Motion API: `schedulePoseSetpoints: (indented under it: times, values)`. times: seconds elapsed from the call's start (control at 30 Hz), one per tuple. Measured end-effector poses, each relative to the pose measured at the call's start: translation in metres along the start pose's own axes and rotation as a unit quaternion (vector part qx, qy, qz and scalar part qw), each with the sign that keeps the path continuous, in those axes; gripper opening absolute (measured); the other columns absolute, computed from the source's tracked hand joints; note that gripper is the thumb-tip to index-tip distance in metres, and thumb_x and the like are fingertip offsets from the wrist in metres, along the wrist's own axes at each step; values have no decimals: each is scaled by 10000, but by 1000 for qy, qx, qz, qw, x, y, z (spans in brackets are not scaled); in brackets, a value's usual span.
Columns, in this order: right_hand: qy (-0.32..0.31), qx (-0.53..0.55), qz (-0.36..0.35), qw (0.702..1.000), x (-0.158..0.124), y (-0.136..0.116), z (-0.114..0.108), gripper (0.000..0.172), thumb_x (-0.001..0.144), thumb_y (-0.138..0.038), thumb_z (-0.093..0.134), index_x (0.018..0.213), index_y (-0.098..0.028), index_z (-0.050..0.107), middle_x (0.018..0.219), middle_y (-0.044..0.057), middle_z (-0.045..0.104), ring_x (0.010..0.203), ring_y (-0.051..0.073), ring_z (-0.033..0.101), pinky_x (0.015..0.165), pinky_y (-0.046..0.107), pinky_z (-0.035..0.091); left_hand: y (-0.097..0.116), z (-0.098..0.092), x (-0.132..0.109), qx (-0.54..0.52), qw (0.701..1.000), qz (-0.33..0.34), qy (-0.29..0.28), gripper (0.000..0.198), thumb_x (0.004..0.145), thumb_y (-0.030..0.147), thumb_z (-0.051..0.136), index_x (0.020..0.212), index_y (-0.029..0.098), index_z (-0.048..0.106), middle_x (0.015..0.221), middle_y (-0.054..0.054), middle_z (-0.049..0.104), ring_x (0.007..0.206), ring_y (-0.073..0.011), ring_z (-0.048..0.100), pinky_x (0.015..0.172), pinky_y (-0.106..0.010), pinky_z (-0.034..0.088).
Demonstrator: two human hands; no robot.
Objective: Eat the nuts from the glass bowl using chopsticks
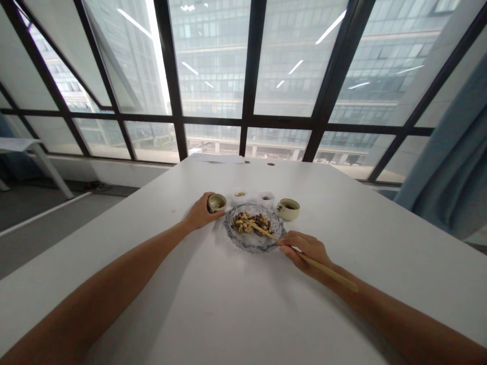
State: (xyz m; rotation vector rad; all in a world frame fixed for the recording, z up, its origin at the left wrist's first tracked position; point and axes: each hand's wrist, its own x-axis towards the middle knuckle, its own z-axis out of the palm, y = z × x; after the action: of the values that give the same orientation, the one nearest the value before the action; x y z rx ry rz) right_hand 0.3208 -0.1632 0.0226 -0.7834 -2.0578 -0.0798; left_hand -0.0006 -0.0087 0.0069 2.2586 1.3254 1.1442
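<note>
Steadying a small cup (216,203) beside the glass plate (251,246), left hand (200,213) wraps it; right hand (306,249) pinches chopsticks (266,233), tips among the mixed nuts (249,223). Best: tips close together, grip light.

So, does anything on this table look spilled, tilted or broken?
Nothing stands out. The nuts lie inside the plate, the cups stand upright, and the chopsticks in the right hand reach into the plate. The left hand holds the left cup. Two dark bits at the far edge: too small to tell.
</note>
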Motion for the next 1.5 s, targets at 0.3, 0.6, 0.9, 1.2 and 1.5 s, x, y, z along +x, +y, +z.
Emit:
schedulePoseSetpoints:
  times: [0.3, 0.6, 0.9, 1.2, 1.5]
  values:
    - [-5, 7, 36, 999, 1, 0, 1, 258, 931, -457, 580, 790, -275, 696, 716, 44, 752, 624, 188, 708, 586, 274, 572, -3, -2, 0, 16, 999, 21, 27, 707, 661, 378, 750, 1270, 197, 441, 1270, -132, 603, 1130, -278, 618, 1003, -421, 479]
    - [62, 46, 205, 976, -2, -5, 10, 418, 947, -539, 524, 692, -237, 661, 594, 25, 694, 507, 163, 644, 497, 261, 512, -9, -10, 10, 4, 988, -154, -12, 745, 669, 658, 728, 1209, 192, 513, 1130, -127, 706, 994, -268, 689, 855, -369, 539]
    - [168, 155, 277, 933, 3, 6, 16, 420, 925, -564, 571, 707, -210, 626, 600, 35, 693, 497, 155, 620, 493, 275, 519, 27, 2, 69, 103, 991, -38, -76, 635, 774, 562, 662, 1290, 212, 543, 1379, -148, 604, 1200, -306, 618, 977, -398, 477]
    - [248, 106, 256, 928, 14, 36, -14, 418, 917, -573, 581, 733, -201, 623, 607, 36, 698, 499, 156, 631, 487, 273, 521, 85, 67, 103, 138, 977, 55, -150, 708, 716, 573, 703, 1305, 214, 547, 1392, -171, 596, 1375, -380, 442, 1168, -613, 131]
    - [293, 28, 241, 925, 17, 62, -44, 429, 926, -569, 568, 721, -194, 612, 598, 40, 696, 490, 148, 627, 487, 268, 509, 110, 88, 108, 152, 964, 126, -179, 748, 683, 351, 755, 1360, 232, 460, 1325, -132, 639, 1276, -337, 547, 1144, -541, 222]
